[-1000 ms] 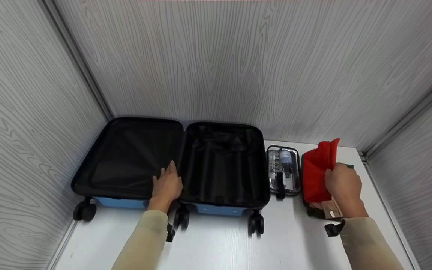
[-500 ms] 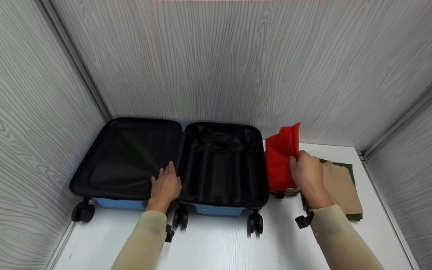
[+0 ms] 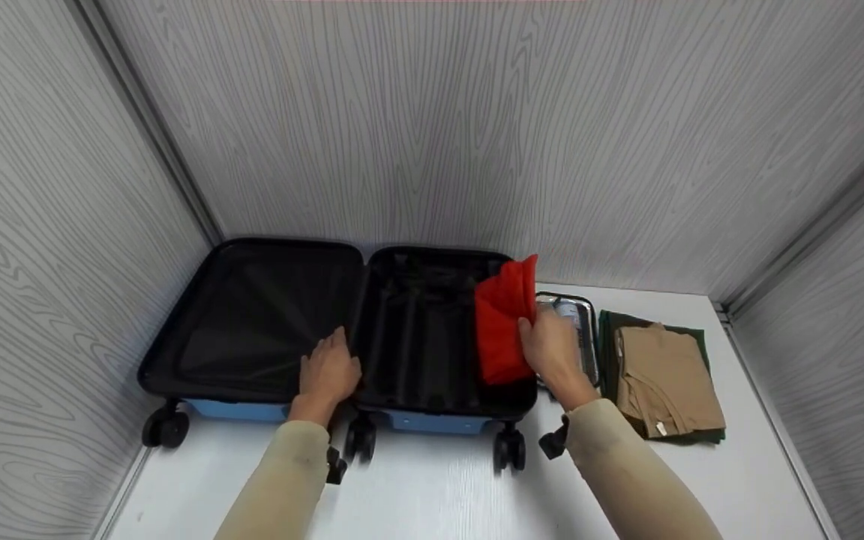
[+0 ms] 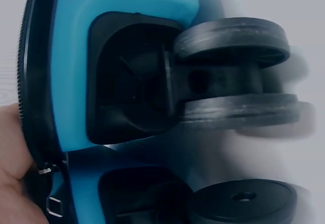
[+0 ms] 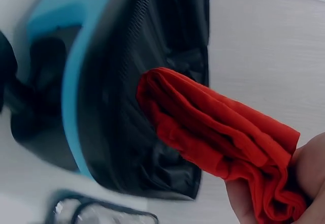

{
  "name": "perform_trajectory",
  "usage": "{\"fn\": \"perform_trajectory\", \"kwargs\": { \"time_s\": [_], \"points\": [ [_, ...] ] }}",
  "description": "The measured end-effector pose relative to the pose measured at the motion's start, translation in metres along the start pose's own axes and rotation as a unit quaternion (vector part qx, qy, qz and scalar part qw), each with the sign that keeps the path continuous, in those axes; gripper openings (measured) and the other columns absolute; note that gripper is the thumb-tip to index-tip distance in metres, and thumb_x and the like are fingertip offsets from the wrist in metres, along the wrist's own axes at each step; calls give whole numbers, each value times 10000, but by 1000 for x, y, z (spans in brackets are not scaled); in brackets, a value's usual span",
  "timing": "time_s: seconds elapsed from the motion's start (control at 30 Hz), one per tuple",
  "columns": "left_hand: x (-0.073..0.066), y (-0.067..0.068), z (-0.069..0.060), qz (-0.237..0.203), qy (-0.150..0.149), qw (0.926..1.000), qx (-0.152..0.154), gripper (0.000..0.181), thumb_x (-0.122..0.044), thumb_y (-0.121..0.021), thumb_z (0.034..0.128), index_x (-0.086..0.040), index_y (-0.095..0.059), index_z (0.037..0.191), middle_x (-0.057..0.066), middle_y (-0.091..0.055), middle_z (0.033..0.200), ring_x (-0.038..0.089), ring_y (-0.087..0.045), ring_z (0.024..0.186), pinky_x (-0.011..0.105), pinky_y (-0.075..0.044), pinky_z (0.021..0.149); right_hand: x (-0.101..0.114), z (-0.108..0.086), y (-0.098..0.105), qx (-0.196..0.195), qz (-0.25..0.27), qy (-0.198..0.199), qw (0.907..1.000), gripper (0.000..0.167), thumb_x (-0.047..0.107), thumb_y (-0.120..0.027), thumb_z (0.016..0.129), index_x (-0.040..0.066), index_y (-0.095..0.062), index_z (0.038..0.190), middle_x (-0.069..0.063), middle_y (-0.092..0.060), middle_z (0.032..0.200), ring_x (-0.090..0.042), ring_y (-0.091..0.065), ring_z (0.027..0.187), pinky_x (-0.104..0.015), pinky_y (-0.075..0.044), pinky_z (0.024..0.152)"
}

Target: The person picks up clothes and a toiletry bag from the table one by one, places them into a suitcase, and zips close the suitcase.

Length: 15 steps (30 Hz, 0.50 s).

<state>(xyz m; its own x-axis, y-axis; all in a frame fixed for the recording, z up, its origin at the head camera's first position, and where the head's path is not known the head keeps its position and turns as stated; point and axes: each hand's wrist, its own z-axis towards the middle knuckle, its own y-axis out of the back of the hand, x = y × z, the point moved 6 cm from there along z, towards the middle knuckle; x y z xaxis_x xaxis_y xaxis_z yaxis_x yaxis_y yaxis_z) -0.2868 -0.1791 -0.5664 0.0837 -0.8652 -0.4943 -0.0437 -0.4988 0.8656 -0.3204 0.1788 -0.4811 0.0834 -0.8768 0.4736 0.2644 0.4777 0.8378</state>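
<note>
A blue suitcase [image 3: 436, 422] with a black lining lies spread open against the back wall. Folded red cloth [image 3: 501, 330] hangs over the right half's right side, gripped at its edge by my right hand [image 3: 552, 345]. In the right wrist view the layered red cloth [image 5: 218, 127] sits between thumb and fingers. My left hand [image 3: 329, 367] rests with extended fingers on the inner edge of the suitcase's left half, near the hinge. Only part of the left hand [image 4: 15, 173] shows in the left wrist view, beside the zipper and the wheels [image 4: 233, 41].
Right of the suitcase lies a clear zipped pouch [image 3: 588, 337] with small items inside, partly behind the right hand. Farther right, folded tan clothing [image 3: 668, 379] lies on dark green folded cloth [image 3: 715, 435]. Grey wood-grain walls [image 3: 432, 135] stand behind and at both sides.
My right hand has carried the red cloth leftward from the tan and green pile, across the clear pouch, to the suitcase's right half. The left hand has stayed nearly in place.
</note>
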Motion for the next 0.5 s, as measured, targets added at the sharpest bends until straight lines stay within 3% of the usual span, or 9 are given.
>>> {"fn": "perform_trajectory", "kwargs": {
  "time_s": [0.2, 0.5],
  "points": [
    [2, 1, 1, 139, -26, 9999, 65, 658, -220, -555, 1093, 49, -294, 1634, 279, -407, 1634, 482, -409, 1491, 683, -300, 1214, 5, -1, -33, 232, 113, -219, 9994, 255, 203, -672, 982, -23, -692, 868, -308, -739, 934, -531, -715, 882, -631, -558, 759],
    [4, 0, 3, -38, 2, 10000, -40, 659, -230, -562, 1091, 27, -301, 1639, 265, -405, 1640, 480, -416, 1486, 660, -318, 1215, -1, 1, -70, 635, 787, -695, 9924, 235, 233, -682, 996, 0, -680, 962, -281, -751, 999, -506, -719, 952, -597, -551, 825]
  ]
}}
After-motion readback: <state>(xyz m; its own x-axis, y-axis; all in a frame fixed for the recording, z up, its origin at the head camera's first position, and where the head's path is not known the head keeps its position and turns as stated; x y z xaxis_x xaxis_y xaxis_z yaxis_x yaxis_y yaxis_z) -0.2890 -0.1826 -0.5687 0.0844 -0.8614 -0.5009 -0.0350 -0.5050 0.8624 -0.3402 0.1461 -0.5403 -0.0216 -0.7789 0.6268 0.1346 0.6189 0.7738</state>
